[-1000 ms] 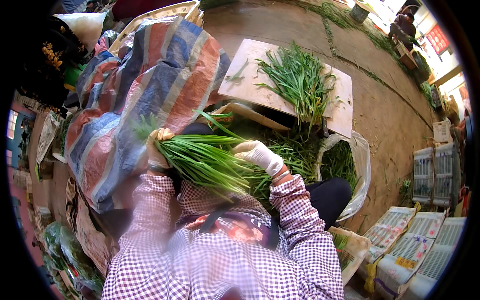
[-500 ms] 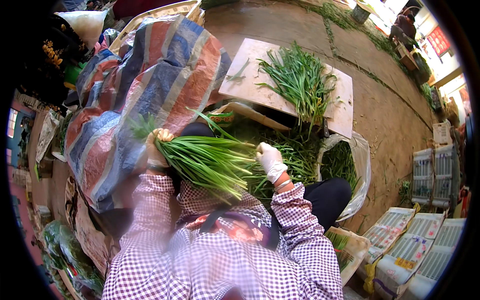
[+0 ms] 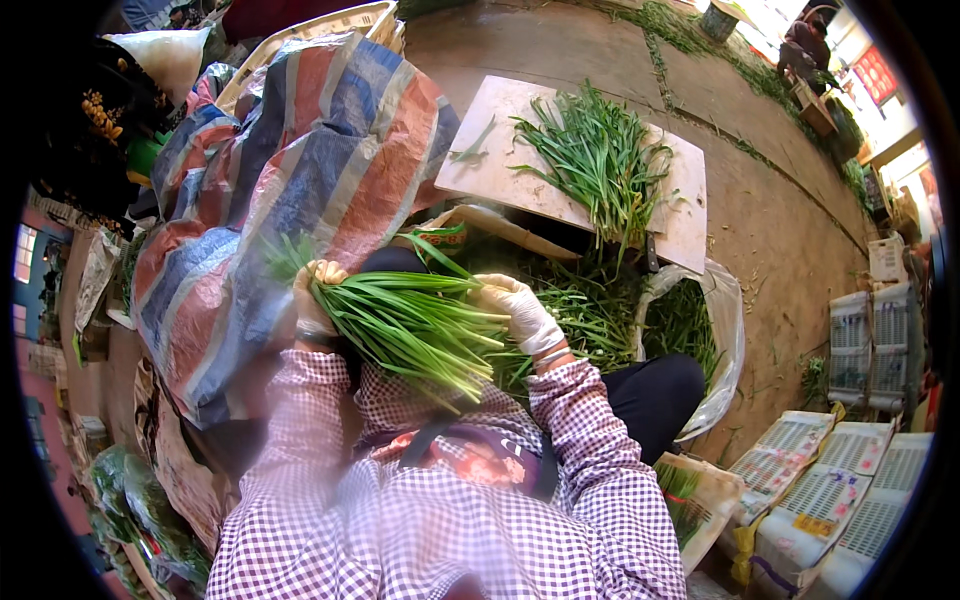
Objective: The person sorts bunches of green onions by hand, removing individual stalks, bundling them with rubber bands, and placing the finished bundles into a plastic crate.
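The green bunch (image 3: pixel 415 325) lies on the person's side of the board (image 3: pixel 515 105), to its left, above the lap. Its long axis slants: the darker, blurred tips point up and left, away from the board, while the pale stalk ends fan down and right toward the body. The gloved left hand (image 3: pixel 318 302) has its grip closed round the bunch near the tips. The gloved right hand (image 3: pixel 512 308), below the board, sits against the upper side of the stalk ends with fingers drawn together; whether that grip pinches a stalk I cannot tell. The board's near edge runs down to the right, with a knife (image 3: pixel 652 254) by it, only the dark handle plain to see. Between that edge and the right hand, loose greens (image 3: pixel 590 315) fill the space. The widest open room is the floor (image 3: pixel 770 235) beyond and right of the board, strewn with scraps. On the board lies a heap of leaves (image 3: pixel 600 160). Left of it, a striped sheet (image 3: pixel 380 170) bulges close beside the left hand, crowding that side. Right of the greens, below the board, a clear bag (image 3: pixel 730 330) holds more leaves; crates (image 3: pixel 860 480) stand farther down and right.
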A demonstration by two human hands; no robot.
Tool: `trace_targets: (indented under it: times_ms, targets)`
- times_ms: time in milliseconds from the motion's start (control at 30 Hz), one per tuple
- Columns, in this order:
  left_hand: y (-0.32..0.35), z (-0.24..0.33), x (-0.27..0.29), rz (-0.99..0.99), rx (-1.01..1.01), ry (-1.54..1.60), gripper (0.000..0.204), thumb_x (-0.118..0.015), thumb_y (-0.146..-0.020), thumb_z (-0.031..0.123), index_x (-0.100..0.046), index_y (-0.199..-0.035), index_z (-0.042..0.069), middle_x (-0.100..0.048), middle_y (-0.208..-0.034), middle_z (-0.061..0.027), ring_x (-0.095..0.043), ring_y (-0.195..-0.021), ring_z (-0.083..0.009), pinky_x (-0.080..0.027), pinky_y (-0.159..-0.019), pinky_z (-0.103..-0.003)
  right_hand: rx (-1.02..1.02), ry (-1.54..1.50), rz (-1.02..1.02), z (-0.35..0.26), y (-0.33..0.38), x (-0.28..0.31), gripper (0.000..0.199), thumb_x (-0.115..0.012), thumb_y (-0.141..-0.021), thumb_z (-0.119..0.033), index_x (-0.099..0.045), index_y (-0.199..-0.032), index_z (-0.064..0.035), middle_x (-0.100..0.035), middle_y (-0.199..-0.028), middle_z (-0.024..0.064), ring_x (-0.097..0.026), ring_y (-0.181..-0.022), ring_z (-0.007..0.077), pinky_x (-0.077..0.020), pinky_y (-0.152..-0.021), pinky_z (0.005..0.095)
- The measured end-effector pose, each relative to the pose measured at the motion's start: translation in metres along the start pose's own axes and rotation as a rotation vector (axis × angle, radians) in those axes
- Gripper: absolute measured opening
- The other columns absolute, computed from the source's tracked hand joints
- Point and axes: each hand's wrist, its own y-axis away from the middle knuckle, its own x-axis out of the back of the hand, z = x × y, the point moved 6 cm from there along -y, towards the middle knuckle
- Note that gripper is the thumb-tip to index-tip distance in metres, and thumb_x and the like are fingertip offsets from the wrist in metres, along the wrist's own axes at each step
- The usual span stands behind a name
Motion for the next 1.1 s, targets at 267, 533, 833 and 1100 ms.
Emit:
trace_targets:
  times_ms: [267,533,833,1100]
  targets:
    - [0.008,0.004,-0.016,-0.058,-0.008,-0.100,0.032,-0.051,-0.091,0.025,-0.039,-0.065,0.011,-0.032,-0.063,0.0006,-0.033,-0.060,-0.0128,-0.035,-0.063,-0.028,0.048,0.255,0.070,-0.003,0.004,-0.001,0.017,-0.071,-0.084,-0.010,-0.069,-0.100,-0.0039,-0.069,-0.087,0.0021,-0.063,-0.074,0.0092,-0.0498,-0.069,0.0227]
    - [0.003,0.010,-0.018,-0.046,-0.005,-0.250,0.032,-0.050,-0.091,0.026,-0.042,-0.063,0.011,-0.041,-0.063,-0.0019,-0.039,-0.061,-0.0151,-0.036,-0.063,-0.030,0.008,0.585,0.014,-0.011,0.011,0.006,0.015,-0.071,-0.084,-0.012,-0.068,-0.091,0.0006,-0.062,-0.073,0.0002,-0.056,-0.065,0.0078,-0.0477,-0.060,0.0233]
    - [0.001,0.015,-0.007,0.026,-0.053,-0.311,0.032,-0.050,-0.090,0.028,-0.044,-0.064,0.011,-0.043,-0.063,-0.0022,-0.040,-0.062,-0.0156,-0.037,-0.063,-0.030,0.044,1.051,0.413,-0.030,0.031,0.105,0.014,-0.074,-0.079,-0.014,-0.070,-0.089,-0.0054,-0.068,-0.080,0.0045,-0.061,-0.072,0.0179,-0.0489,-0.072,0.0296]
    - [-0.002,0.014,0.000,-0.033,-0.034,-0.269,0.031,-0.050,-0.091,0.027,-0.045,-0.065,0.010,-0.043,-0.064,-0.0029,-0.039,-0.061,-0.0154,-0.036,-0.062,-0.029,0.480,0.972,0.245,-0.055,0.035,0.010,0.030,-0.069,-0.087,-0.022,-0.067,-0.106,0.0007,-0.069,-0.102,0.0140,-0.065,-0.093,0.0239,-0.0506,-0.084,0.0336]
